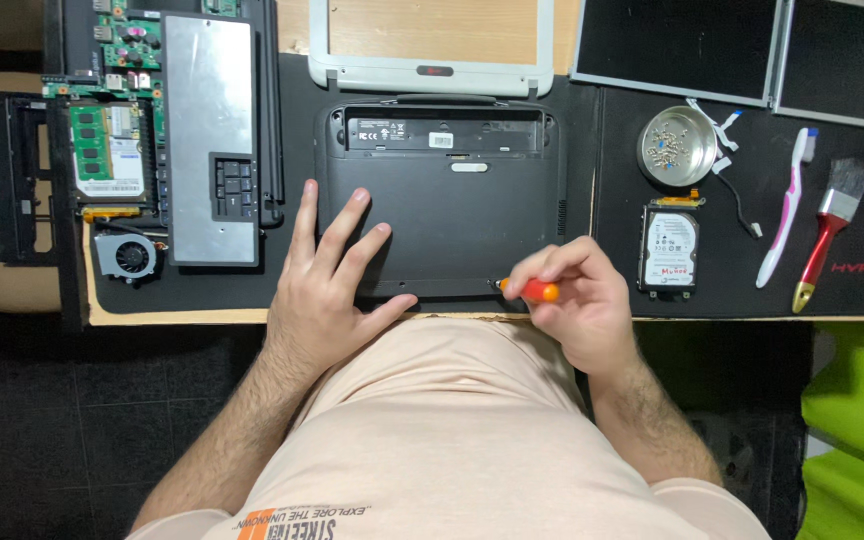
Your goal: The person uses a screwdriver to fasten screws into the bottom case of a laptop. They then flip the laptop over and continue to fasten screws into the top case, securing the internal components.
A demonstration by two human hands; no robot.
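Laptop (447, 200) upside down, battery bay empty. Left hand (327, 275) flat, spread on base. Right hand (577, 300) grips screwdriver (530, 290) at laptop's near-edge screw; cover on. Dish (677, 147) right of laptop holds screws.

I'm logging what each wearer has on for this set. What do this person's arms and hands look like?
Both forearms are bare and hairy. The left hand and right hand carry no gloves, and no rings, watch or bracelets show. Short sleeves of a pale peach T-shirt end near the picture's lower edge; the shirt has an orange and black print on its front.
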